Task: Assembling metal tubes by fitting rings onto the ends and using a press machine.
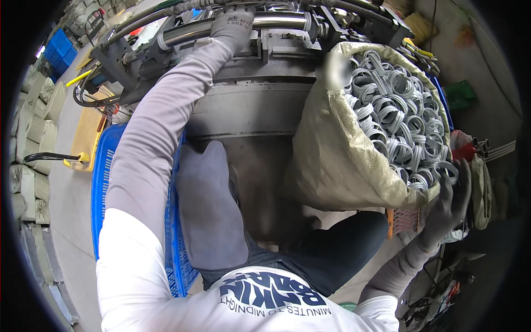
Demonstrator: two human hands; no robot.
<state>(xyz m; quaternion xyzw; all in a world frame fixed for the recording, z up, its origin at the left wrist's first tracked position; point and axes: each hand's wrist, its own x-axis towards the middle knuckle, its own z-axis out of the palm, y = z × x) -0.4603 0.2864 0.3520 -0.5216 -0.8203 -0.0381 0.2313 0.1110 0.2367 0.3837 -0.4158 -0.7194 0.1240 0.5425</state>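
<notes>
My left hand (233,26), in a grey glove, reaches over the polished metal bar (191,33) of a machine at the far side. Its fingertips lie among the machine parts, so I cannot make out whether they grip anything. At the right, my right hand (452,196), in a dark grey glove, is at the rim of a large beige sack (326,149). A grey ring (447,172) sits between its thumb and fingers. Many similar grey coiled rings (395,116) fill the sack, heaped up to its mouth.
The machine (249,69) spans the far side, with hoses along its top. A blue plastic basket (105,166) stands at my left, beside a grey pad (210,205) over my leg. Pale wrapped bundles (33,188) are stacked at the far left. An orange crate (405,220) is below the sack.
</notes>
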